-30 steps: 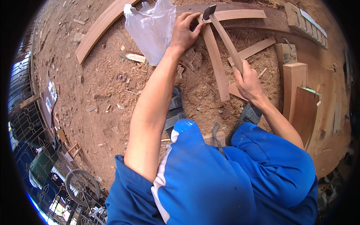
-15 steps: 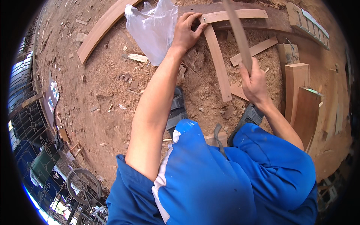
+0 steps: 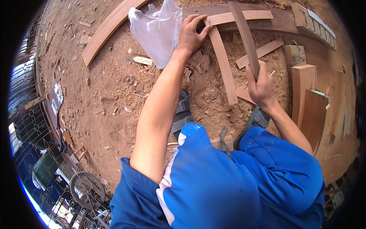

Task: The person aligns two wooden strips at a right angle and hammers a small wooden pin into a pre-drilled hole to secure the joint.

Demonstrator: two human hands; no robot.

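My left hand (image 3: 192,33) is closed at a corner where two thin wooden strips overlap, thumb and forefinger pressed at the joint. The curved strip (image 3: 248,15) runs off to the right; the other strip (image 3: 224,66) points down toward my feet. A small dark spot, perhaps a nail head, shows by the fingertips. My right hand (image 3: 261,84) grips the lower end of a long wooden slat (image 3: 244,36), which slants up over the curved strip and leaves the upper edge of the view. Its far end is out of sight.
A crumpled clear plastic bag (image 3: 158,36) lies left of my left hand, beside a curved plank (image 3: 108,32). A short wooden strip (image 3: 261,52) rests on the sawdust-strewn ground. Wooden blocks (image 3: 304,89) stand at right. My sandalled feet (image 3: 182,114) are below; a bicycle wheel (image 3: 87,189) is lower left.
The slat in my right hand was blurred by motion and now shows sharply, slightly more to the right. My left hand stays at the joint. The whole view has shifted slightly.
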